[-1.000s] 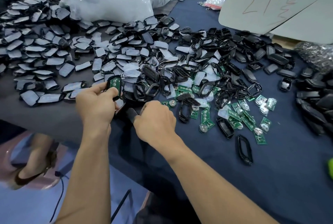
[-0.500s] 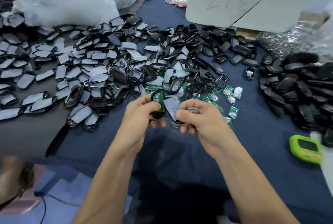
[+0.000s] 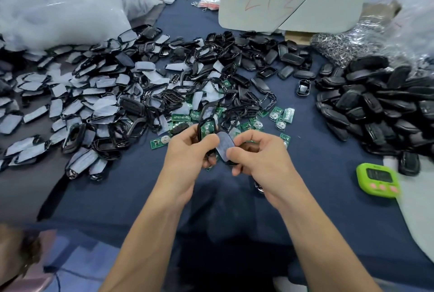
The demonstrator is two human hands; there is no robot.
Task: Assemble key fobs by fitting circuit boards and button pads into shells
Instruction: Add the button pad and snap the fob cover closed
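The person's 2 arms are bare from the bottom edge of the frame up to the wrists: the left forearm and the right forearm are both slim and uncovered. The left hand and the right hand are bare too. At the lower left corner, badly blurred, a foot on the floor wears what looks like a sandal with a dark strap.

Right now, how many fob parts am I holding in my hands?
2: a black shell holding a green circuit board, in the left hand; a film-covered cover, in the right hand. Fingers may hide others.
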